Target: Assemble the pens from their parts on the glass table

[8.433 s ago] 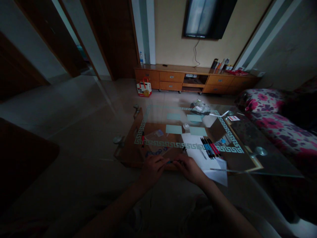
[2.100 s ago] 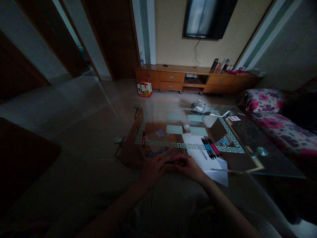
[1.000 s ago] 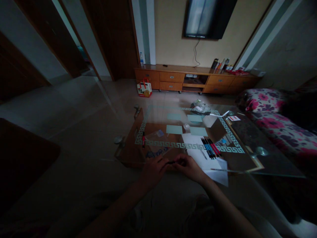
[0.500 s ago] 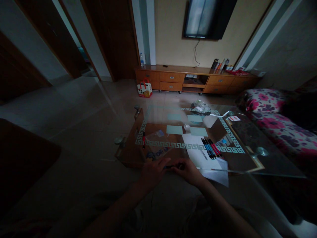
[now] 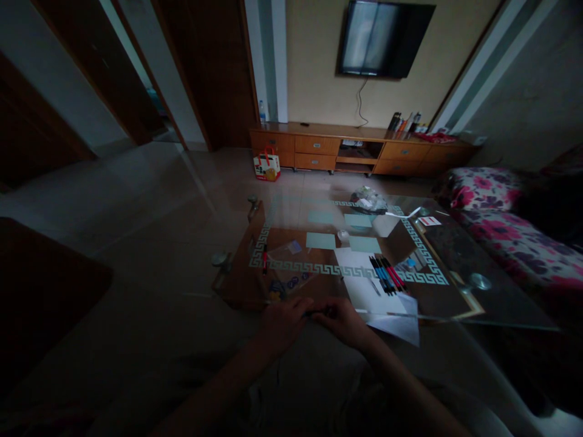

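My left hand point(image 5: 283, 321) and my right hand point(image 5: 342, 320) meet at the near edge of the glass coffee table point(image 5: 460, 261). Their fingers are curled around the two ends of a thin dark pen point(image 5: 317, 312) held level between them. Just right of my right hand lies white paper point(image 5: 376, 297), hanging over the table edge. A row of several black, blue and red pens point(image 5: 387, 274) rests on that paper. A clear plastic bag point(image 5: 288, 249) and a red pen point(image 5: 264, 260) lie further left on the glass.
Pale green cards point(image 5: 320, 240) and a crumpled bag point(image 5: 368, 198) sit on the far half of the table. A floral sofa point(image 5: 501, 224) runs along the right. A wooden TV cabinet point(image 5: 355, 149), a wall TV point(image 5: 382, 39) and a red-white bag point(image 5: 266, 165) stand beyond.
Both hands have stayed together on the thin pen, sliding slightly toward me off the table edge. The view has tilted up a little.
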Tool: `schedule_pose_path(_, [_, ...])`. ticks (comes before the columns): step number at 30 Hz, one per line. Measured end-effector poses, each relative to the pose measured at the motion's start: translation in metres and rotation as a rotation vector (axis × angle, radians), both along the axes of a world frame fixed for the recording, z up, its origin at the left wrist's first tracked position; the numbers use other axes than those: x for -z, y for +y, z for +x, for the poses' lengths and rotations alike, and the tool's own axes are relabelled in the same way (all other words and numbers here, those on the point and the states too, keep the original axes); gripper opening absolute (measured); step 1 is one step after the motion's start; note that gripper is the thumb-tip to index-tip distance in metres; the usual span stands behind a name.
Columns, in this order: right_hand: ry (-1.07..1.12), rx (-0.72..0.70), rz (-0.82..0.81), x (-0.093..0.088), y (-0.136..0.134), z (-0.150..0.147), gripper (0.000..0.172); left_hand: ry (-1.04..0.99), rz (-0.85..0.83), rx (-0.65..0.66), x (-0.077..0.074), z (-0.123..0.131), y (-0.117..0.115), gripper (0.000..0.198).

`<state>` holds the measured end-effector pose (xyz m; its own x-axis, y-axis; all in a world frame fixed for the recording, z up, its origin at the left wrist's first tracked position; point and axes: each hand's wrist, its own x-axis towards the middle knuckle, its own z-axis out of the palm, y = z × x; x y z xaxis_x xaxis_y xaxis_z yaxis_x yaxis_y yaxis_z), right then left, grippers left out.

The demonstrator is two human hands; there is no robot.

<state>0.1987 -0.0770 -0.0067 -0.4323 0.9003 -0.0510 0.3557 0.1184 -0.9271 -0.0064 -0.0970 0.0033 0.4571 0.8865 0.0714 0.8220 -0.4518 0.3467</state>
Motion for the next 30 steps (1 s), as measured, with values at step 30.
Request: schedule_pose_path(30, [-0.882, 0.346, 0.348, 0.017, 0.027, 0.03, 0.059, -0.305, 0.06, -0.193, 0.006, -0.001, 0.031, 0.022])
